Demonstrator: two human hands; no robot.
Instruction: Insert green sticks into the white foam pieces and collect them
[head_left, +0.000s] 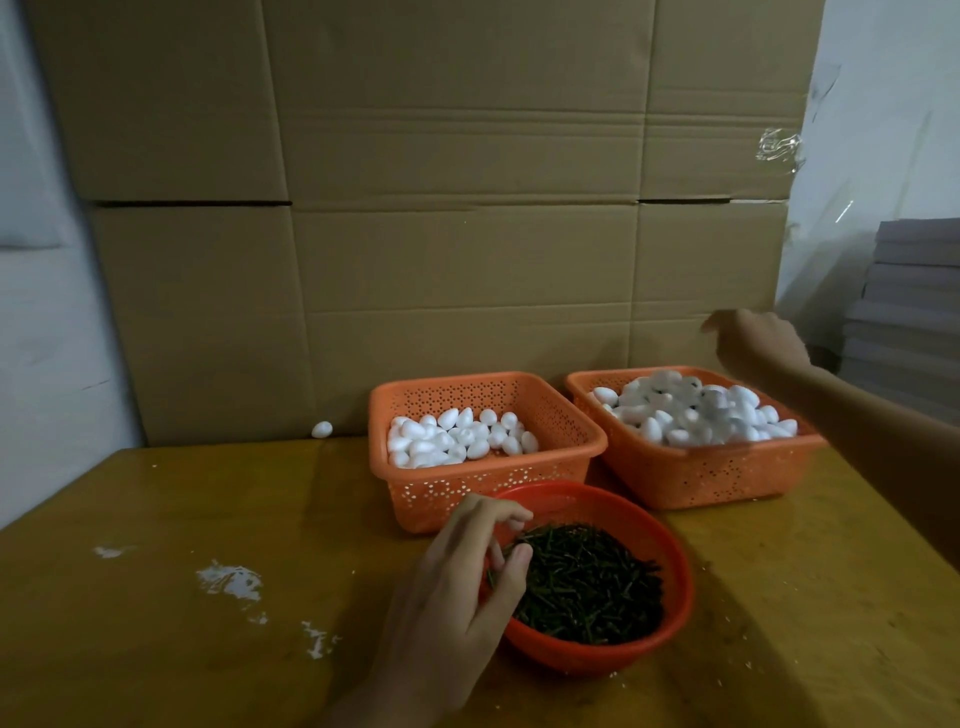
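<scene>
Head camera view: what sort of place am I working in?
Probably a small workshop or packing room: flattened cardboard cartons stand behind the table, two orange baskets hold bulk white foam pieces, and a red bowl holds green sticks.
</scene>
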